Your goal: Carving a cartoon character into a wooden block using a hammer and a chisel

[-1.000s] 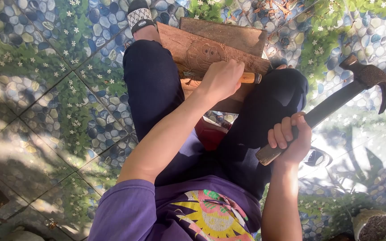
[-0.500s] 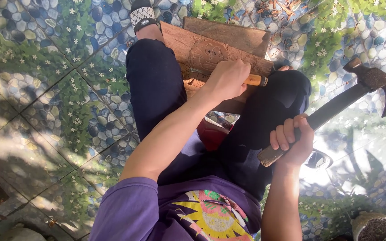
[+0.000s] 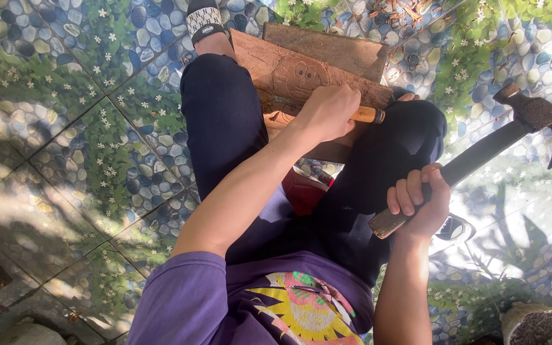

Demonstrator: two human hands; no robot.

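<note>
Wooden and carved with a small figure, the board (image 3: 301, 76) lay across the person's knees. One hand (image 3: 332, 110), closed tight around the wooden-handled chisel (image 3: 364, 115), pressed the tool against the board. I could not tell for sure which hand was which. The other hand (image 3: 421, 201) was wrapped fully around the claw hammer (image 3: 480, 156), raised well apart from the chisel. A slightly off blow could have hit the knuckles, or the unclamped board could have slipped off the legs.
</note>
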